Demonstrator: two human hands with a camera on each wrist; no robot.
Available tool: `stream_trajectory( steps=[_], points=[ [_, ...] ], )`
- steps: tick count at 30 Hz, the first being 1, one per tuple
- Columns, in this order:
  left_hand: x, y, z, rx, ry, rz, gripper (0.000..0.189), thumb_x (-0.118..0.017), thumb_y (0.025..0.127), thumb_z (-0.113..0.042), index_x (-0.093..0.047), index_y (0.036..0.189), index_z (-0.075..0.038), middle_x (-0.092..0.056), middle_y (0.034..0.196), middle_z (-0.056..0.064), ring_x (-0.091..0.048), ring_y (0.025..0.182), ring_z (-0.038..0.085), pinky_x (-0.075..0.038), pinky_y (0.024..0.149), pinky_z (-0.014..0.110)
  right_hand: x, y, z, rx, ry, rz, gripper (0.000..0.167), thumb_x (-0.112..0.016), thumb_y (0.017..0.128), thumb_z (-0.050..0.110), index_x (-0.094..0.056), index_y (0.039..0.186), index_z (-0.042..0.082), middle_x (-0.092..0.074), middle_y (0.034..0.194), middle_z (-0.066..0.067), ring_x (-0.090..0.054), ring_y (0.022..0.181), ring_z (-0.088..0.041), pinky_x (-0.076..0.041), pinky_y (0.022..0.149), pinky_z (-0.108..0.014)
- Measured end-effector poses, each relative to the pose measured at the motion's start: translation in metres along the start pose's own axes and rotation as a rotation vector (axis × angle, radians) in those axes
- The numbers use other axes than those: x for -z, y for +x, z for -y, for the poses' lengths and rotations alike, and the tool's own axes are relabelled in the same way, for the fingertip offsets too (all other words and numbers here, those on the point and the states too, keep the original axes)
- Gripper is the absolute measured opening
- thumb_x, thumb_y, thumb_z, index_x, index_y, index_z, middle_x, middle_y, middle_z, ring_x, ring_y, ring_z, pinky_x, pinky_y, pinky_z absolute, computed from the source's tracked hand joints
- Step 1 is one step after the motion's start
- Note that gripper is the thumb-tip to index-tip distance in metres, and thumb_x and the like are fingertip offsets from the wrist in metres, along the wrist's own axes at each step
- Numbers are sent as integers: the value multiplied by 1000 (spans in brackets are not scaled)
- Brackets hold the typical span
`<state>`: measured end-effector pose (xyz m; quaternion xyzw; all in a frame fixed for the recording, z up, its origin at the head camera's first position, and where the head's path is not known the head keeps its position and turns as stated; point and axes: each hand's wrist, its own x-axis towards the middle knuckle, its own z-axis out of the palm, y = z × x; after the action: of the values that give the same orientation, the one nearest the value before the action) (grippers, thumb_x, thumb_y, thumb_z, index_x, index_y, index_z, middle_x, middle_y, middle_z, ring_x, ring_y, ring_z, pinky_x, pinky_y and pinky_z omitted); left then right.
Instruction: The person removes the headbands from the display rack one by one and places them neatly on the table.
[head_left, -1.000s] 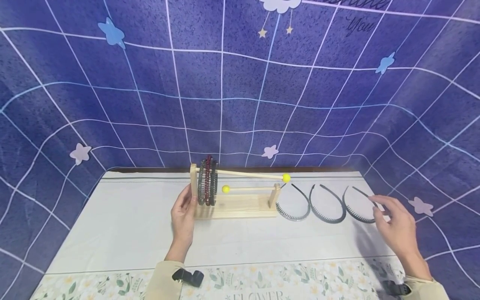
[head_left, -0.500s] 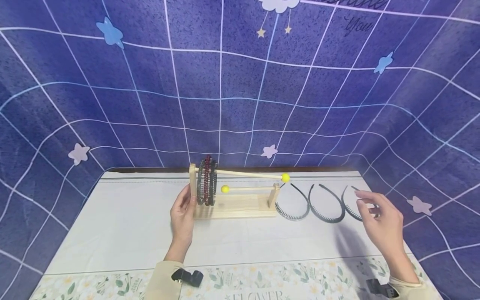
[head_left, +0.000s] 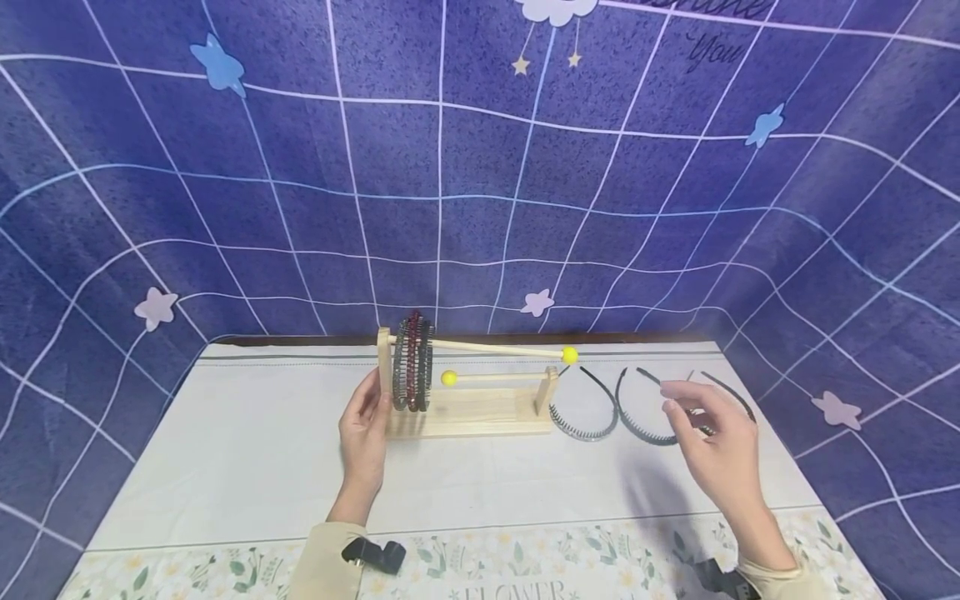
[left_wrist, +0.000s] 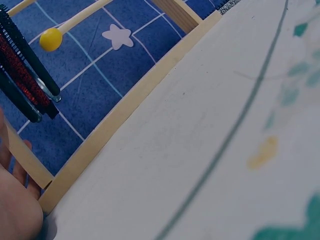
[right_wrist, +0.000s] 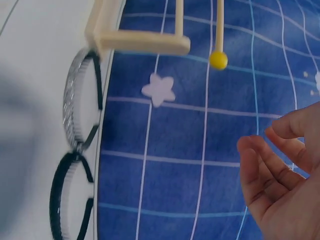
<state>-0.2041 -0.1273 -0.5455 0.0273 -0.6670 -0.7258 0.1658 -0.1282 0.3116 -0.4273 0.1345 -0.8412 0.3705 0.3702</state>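
My left hand (head_left: 363,437) holds the left upright of a wooden headband stand (head_left: 480,410), thumb in front and fingers behind. Several toothed headbands hang on the stand's upper rod (head_left: 495,347) at its left end, a glittery red headband (head_left: 412,375) among dark ones. My right hand (head_left: 716,446) hovers over the loose headbands on the right, its fingers loosely bent and nothing between them, as the right wrist view confirms. On the table lie a clear-sparkled headband (head_left: 588,436), a black headband (head_left: 639,432) and a third dark headband (head_left: 735,390), partly hidden by that hand.
A lower rod (head_left: 502,377) with a yellow ball end (head_left: 449,377) reaches left from the stand's short right upright (head_left: 547,398). Another yellow ball (head_left: 570,356) caps the upper rod. A white tablecloth (head_left: 247,450) covers the table, and a blue gridded curtain (head_left: 480,225) rises behind.
My right hand has moved left, from the rightmost headband to over the gap beside the middle one. The left hand stays on the stand.
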Motion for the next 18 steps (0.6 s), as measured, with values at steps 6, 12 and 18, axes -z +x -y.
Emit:
stream_trajectory(
  steps=[6, 12, 18],
  points=[
    [0, 1, 2, -31, -18, 3, 49, -59, 117, -18, -51, 164, -10, -54, 161, 12, -55, 146, 12, -47, 122, 16, -15, 2, 15, 15, 60, 33, 31, -80, 90, -16, -81, 115, 2, -81, 105, -13, -66, 94, 8, -55, 68, -5],
    [0, 1, 1, -18, -25, -10, 48, -59, 116, -15, -52, 163, -10, -56, 160, 10, -56, 145, 11, -48, 122, 17, -31, 4, 27, 8, 100, 71, 28, -81, 91, -13, -81, 115, 1, -82, 109, -14, -68, 99, 6, -59, 74, -8],
    [0, 1, 0, 2, -19, -9, 48, -59, 116, -14, -51, 164, -9, -55, 161, 10, -54, 147, 12, -46, 124, 18, -42, 9, 40, -11, 147, 94, 27, -81, 91, -13, -81, 113, 2, -82, 107, -11, -70, 98, 3, -60, 74, -10]
  ],
)
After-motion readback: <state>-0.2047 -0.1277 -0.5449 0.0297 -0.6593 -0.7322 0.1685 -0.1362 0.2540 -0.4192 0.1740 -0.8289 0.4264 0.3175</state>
